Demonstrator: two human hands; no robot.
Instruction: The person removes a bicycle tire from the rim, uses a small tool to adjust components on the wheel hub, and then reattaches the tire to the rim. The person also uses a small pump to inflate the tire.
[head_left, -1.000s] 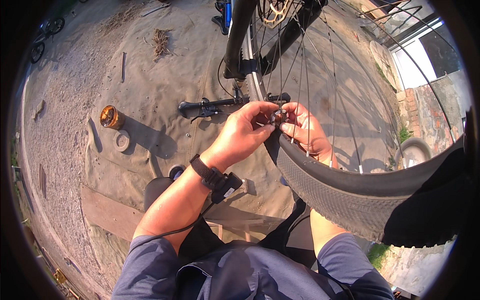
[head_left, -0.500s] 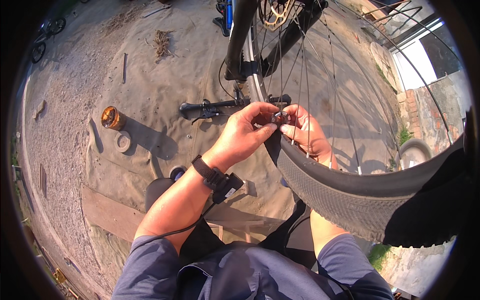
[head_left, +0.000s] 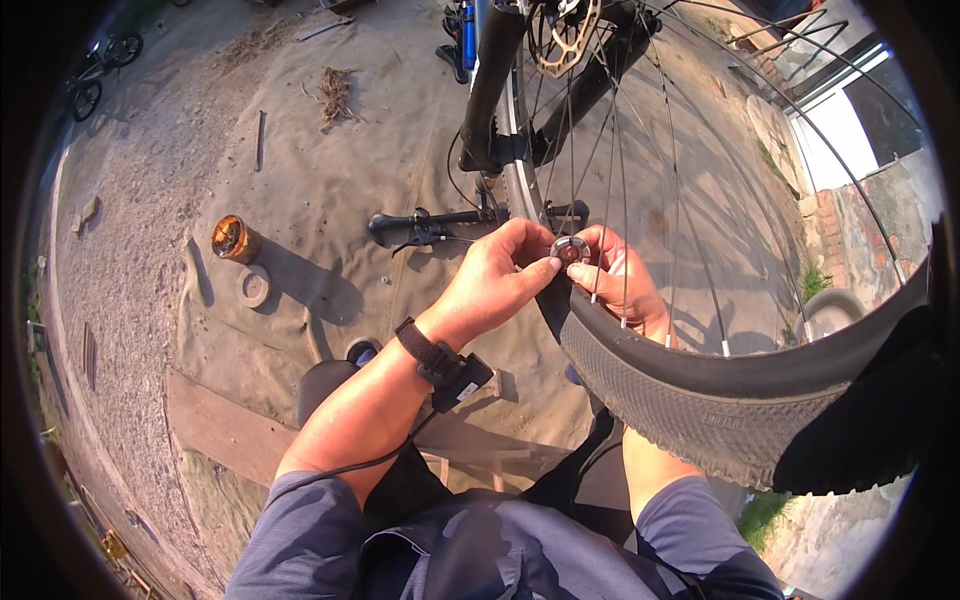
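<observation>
2 sleeves point(head_left: 305, 540) lie at 5 and 7 o'clock from the disc point(head_left: 570, 250), a small round piece. A strap point(head_left: 428, 355) circles the left forearm, with a box point(head_left: 463, 385) at its 4 o'clock. The left hand point(head_left: 495, 275), at the disc's 8 o'clock, pinches it between thumb and finger; the right hand point(head_left: 625, 285), at 4 o'clock, pinches it too, some fingers hidden. The disc sits by the rim of the wheel point(head_left: 700, 370), among the spokes point(head_left: 669, 340); whether it touches 1, I cannot tell. The wheel curves toward 5 o'clock. Beyond, the fork point(head_left: 492, 100) is at 11 o'clock, the rotor point(head_left: 578, 62) at 12. Toward 9 o'clock come the handlebar point(head_left: 460, 219), then a can point(head_left: 235, 240) on the cloth point(head_left: 300, 180). Farthest, a bike point(head_left: 97, 70) stands at 10.
</observation>
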